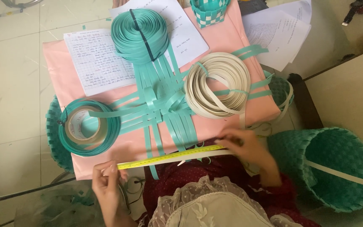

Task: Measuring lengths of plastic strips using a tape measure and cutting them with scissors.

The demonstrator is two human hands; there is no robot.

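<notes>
My left hand (pixel 106 180) pinches one end of a yellow measuring tape (pixel 169 156) at the near edge of the pink table (pixel 64 75). My right hand (pixel 248 147) presses the tape's other end together with a white plastic strip (pixel 202 155) lying along it. Just beyond the tape lies a flat woven mat of teal strips (pixel 160 109), its loose ends fanning toward me.
On the table sit a teal strip coil (pixel 139 33), a white strip coil (pixel 217 84), a thinner teal coil around a tape roll (pixel 82 126), and written paper sheets (pixel 97 59). A teal woven basket (pixel 337 168) lies at right; another small woven basket (pixel 209 12) stands at the far edge.
</notes>
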